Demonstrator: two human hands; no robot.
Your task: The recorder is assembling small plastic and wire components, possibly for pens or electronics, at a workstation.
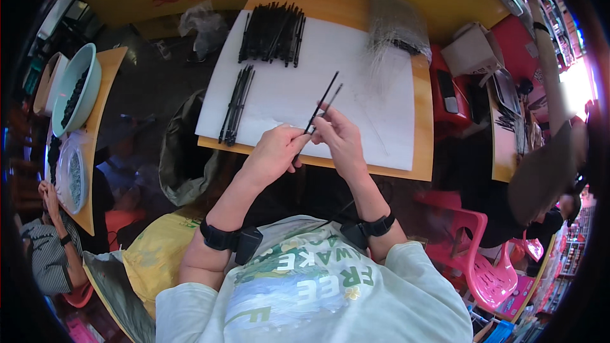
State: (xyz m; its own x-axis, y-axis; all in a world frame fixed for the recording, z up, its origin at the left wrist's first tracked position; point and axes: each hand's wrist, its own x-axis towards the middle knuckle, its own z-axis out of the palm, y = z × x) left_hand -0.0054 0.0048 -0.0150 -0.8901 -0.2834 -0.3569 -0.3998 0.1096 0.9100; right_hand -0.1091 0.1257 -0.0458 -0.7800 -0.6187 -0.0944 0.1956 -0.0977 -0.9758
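Observation:
Over the near edge of the white-topped table, my left hand (278, 151) and my right hand (341, 140) meet with their fingers closed. Two thin black sticks (325, 101) rise from between them, tilted up to the right, one darker than the other. My left fingers pinch their lower part, and my right thumb and fingers press against them from the right. The lower ends are partly hidden by my fingers. Left of my hands lies a small bunch of similar black sticks (237, 105). A larger pile of black sticks (272, 33) lies behind it.
The white sheet (298, 98) covers most of the wooden table. Clear plastic sleeves (399, 25) lie at its far right corner. An open dark bag (184, 152) stands left of the table. Another person's hands (47, 195) are at the left table; a pink chair (473, 248) stands right.

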